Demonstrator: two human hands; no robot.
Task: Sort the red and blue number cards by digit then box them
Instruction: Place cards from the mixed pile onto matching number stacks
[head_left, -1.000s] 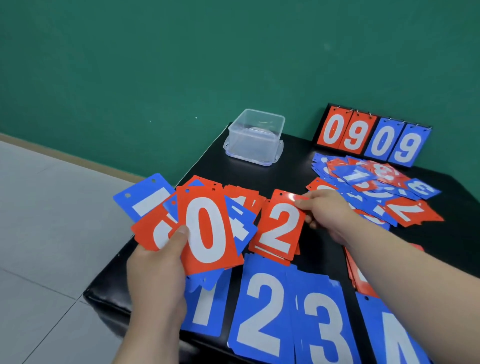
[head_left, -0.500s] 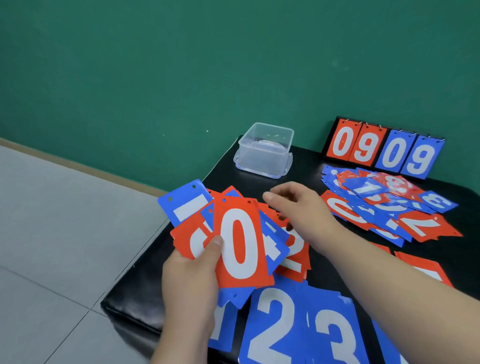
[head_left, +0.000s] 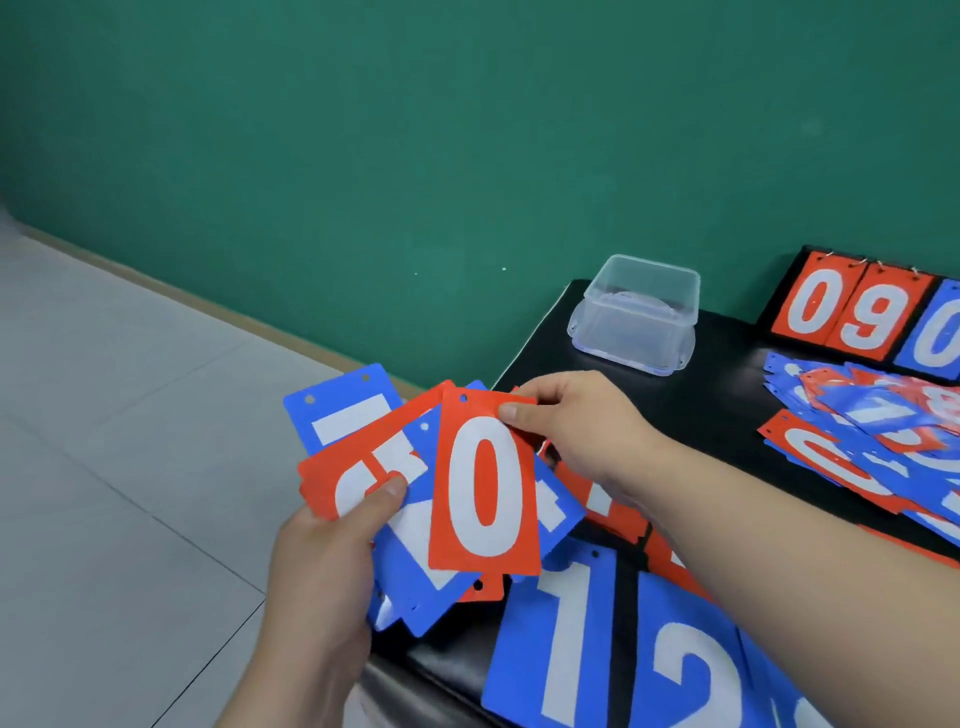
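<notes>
While the left hand (head_left: 322, 566) curls round a fan of red and blue cards (head_left: 358, 467) over the table's left edge, thumb pressed on a red one, the red 0 card (head_left: 485, 483) stands at the front of that fan, at about two o'clock from the hand. The right hand (head_left: 576, 426) pinches this card's top right corner between thumb and fingers. At five o'clock from the fan, a blue 1 card (head_left: 566, 639) and a blue 2 card (head_left: 680, 670) lie flat on the black table (head_left: 717, 395). A clear plastic box (head_left: 636, 312) sits at one o'clock from the right hand, a loose pile of cards (head_left: 857, 441) at three o'clock, the scoreboard (head_left: 857, 317) beyond it.
</notes>
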